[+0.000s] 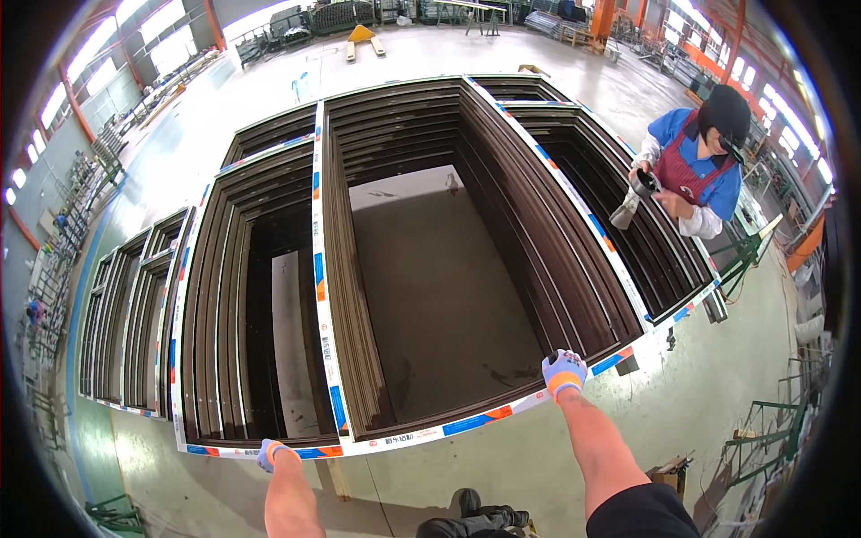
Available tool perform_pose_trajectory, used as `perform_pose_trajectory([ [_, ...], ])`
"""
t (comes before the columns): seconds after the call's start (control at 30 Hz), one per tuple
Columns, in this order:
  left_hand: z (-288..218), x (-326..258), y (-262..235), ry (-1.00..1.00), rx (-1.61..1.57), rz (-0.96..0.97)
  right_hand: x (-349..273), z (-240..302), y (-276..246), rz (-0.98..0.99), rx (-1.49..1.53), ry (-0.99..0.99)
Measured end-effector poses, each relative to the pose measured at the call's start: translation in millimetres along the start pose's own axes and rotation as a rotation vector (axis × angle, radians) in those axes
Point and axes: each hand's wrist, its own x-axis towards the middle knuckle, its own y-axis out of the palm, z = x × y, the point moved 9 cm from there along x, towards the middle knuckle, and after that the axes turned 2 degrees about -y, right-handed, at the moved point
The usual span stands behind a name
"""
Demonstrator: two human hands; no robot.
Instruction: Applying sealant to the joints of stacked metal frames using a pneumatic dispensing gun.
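A stack of large dark brown window frames (pixel 502 260) lies flat before me, its top faces covered with white, blue and orange protective tape. My left hand (pixel 270 455), in a light purple glove with an orange cuff, closes on the near edge of the top window frame at the left. Farther right, my right hand (pixel 565 369), gloved alike, has its fingers curled over the near rail of the same frame. The undersides of both hands are hidden.
At the right, a co-worker (pixel 695 170) in a blue shirt, red apron and dark cap stands by the stack, holding a roll of tape (pixel 644 184). A smaller frame stack (pixel 130 323) lies left. Green metal stands (pixel 762 430) are at lower right. A yellow pallet jack (pixel 362 38) sits far back.
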Motion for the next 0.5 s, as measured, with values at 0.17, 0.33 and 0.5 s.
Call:
perform_pose_trajectory([
  [0.17, -7.2, 29.5, 20.6, 0.124, 0.283, 0.055, 0.4, 5.0, 4.0, 0.093, 0.010, 0.014],
  [0.33, -12.4, 45.0, 48.0, 0.254, 0.575, 0.115, 0.6, 5.0, 2.7, 0.124, 0.005, 0.018],
  [0.5, -7.3, 53.0, 48.5, 0.184, 0.391, 0.135, 0.3, 5.3, 2.5, 0.118, -0.007, 0.010],
])
